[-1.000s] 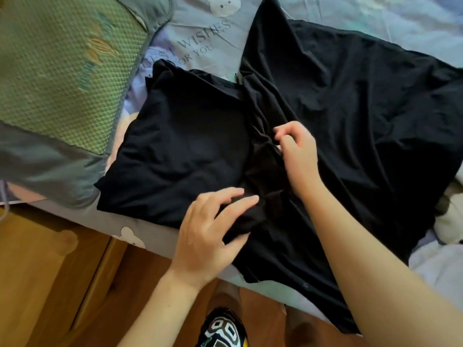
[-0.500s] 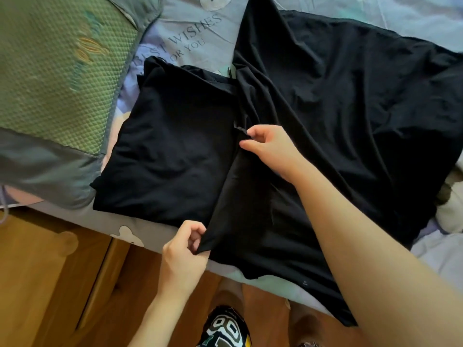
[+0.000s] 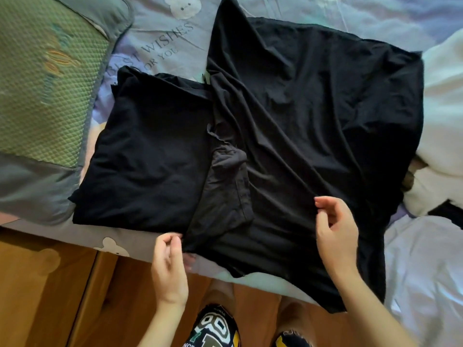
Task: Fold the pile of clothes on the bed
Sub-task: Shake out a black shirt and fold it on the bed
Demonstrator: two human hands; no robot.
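Bare forearms, no sleeves, black shorts (image 3: 215,329) with white-green lettering

Green pillow (image 3: 42,78): cut off by left and top frame edges. Black garment (image 3: 313,126) overlaps the right edge of the folded black stack (image 3: 150,151); the boundary between the two is hard to trace, black on black. White clothing (image 3: 441,126) runs off the right edge. Left hand (image 3: 170,269): fingertips partly behind the sleeve hem; actual pinch not resolvable. Right hand (image 3: 335,236): contact with fabric unclear. Both forearms cut by the bottom edge.
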